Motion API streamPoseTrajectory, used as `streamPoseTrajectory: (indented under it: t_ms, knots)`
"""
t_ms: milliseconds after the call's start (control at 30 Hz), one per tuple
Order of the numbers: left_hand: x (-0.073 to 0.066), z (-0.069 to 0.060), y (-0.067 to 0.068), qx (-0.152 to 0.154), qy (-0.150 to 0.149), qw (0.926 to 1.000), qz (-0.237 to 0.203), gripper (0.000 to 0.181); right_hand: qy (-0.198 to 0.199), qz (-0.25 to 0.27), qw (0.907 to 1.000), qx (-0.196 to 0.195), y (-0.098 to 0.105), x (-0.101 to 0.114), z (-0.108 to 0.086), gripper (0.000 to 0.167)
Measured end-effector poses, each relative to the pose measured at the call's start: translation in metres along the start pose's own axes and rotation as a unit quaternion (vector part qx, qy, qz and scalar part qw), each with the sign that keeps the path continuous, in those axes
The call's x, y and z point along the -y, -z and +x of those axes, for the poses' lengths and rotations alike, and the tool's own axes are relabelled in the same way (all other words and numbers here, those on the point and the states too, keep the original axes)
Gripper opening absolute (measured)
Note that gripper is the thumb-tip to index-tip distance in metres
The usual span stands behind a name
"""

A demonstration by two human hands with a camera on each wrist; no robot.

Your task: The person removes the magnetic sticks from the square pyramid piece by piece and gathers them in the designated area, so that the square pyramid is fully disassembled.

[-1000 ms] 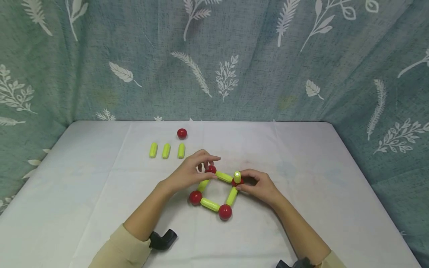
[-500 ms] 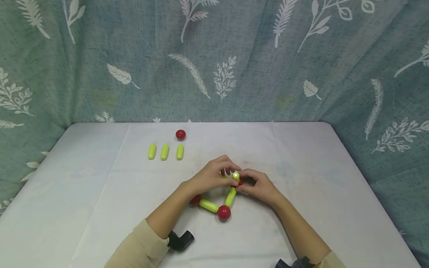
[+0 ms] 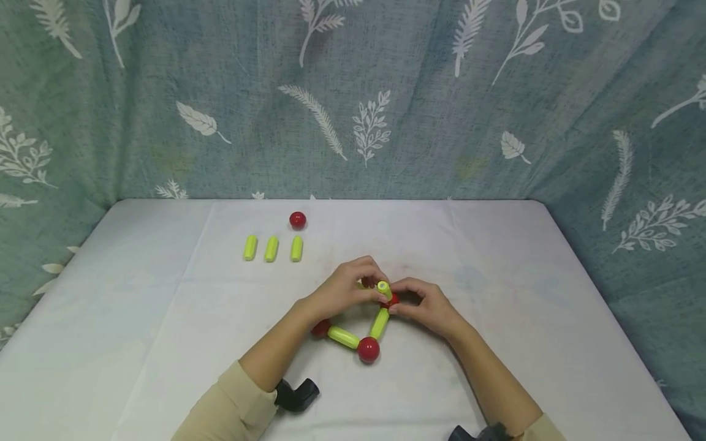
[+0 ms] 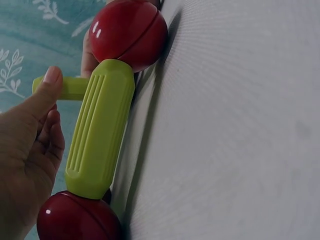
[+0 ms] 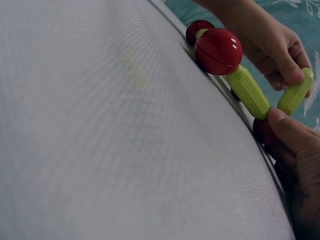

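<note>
One raised green stick [image 3: 383, 286] now leans toward the left grip [image 3: 350, 286], which has come over to pinch it; the right grip [image 3: 427, 306] holds between its fingers the red ball [image 3: 394, 299] under this stick, so their joint is probably being adjusted.

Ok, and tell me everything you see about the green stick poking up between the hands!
The green stick is short and lime, with flat, angled sides; it looks like plastic. Its top end has a pale round spot. It pokes up at a tilt, pinched by the left grip, over the red ball in the right grip. Its lower end is partly hidden, so I can't tell if it joins the ball.
</note>
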State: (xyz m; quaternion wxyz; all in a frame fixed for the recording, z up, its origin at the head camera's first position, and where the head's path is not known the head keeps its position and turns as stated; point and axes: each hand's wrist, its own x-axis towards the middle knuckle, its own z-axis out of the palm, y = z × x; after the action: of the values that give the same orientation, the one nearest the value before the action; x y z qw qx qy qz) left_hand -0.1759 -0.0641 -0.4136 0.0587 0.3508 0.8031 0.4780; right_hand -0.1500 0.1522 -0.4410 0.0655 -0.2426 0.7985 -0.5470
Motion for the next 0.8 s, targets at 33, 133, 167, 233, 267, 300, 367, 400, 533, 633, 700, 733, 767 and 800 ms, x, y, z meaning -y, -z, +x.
streamPoseTrajectory:
  t_ms: [33, 133, 167, 233, 267, 300, 367, 400, 533, 633, 700, 733, 767, 800]
  knots:
    - [0.001, 0.0, 0.0, -0.005, 0.0, 1.0, 0.0, 0.02, 0.002, -0.002, 1.0, 0.001, 0.0, 0.004, 0.0, 0.031]
    - [0.003, -0.002, 0.002, -0.018, 0.005, 0.9998, -0.002, 0.019, 0.001, -0.003, 1.0, 0.003, 0.0, 0.013, 0.0, 0.03]
    - [0.003, -0.002, 0.003, -0.024, 0.008, 0.9997, -0.002, 0.019, 0.001, -0.004, 1.0, 0.003, 0.0, 0.014, 0.0, 0.03]
    - [0.001, -0.002, 0.008, -0.046, 0.025, 0.9985, -0.017, 0.018, -0.005, -0.007, 1.0, 0.002, 0.0, 0.015, 0.0, 0.03]
    - [-0.001, -0.003, 0.012, -0.064, 0.035, 0.997, -0.025, 0.018, -0.009, -0.01, 0.9999, 0.002, 0.0, 0.016, 0.0, 0.03]
    - [-0.003, -0.003, 0.016, -0.083, 0.043, 0.9952, -0.029, 0.018, -0.012, -0.013, 0.9998, 0.003, 0.0, 0.016, 0.0, 0.03]
    - [-0.008, -0.003, 0.028, -0.115, 0.059, 0.9909, -0.037, 0.018, -0.021, -0.017, 0.9996, 0.004, 0.0, 0.017, 0.0, 0.03]
    - [-0.011, -0.003, 0.034, -0.126, 0.068, 0.9889, -0.04, 0.018, -0.026, -0.019, 0.9995, 0.005, 0.0, 0.017, -0.001, 0.03]
    - [-0.014, -0.009, 0.052, -0.105, 0.107, 0.9881, -0.032, 0.022, -0.031, -0.018, 0.9993, 0.003, 0.002, 0.018, -0.003, 0.031]
    - [-0.009, -0.016, 0.059, -0.093, 0.146, 0.9837, -0.05, 0.026, -0.033, -0.014, 0.9994, 0.004, 0.002, 0.018, -0.004, 0.031]
    - [-0.005, -0.021, 0.061, -0.095, 0.159, 0.9803, -0.069, 0.029, -0.03, -0.01, 0.9995, 0.005, 0.002, 0.016, -0.003, 0.032]
    - [-0.003, -0.024, 0.063, -0.096, 0.162, 0.9789, -0.081, 0.03, -0.029, -0.009, 0.9995, 0.005, 0.002, 0.016, -0.003, 0.032]
    - [-0.001, -0.027, 0.064, -0.098, 0.163, 0.9777, -0.09, 0.032, -0.027, -0.007, 0.9996, 0.004, 0.001, 0.015, -0.003, 0.032]
    - [0.001, -0.03, 0.065, -0.1, 0.161, 0.9767, -0.1, 0.034, -0.025, -0.006, 0.9997, 0.004, 0.001, 0.014, -0.003, 0.032]
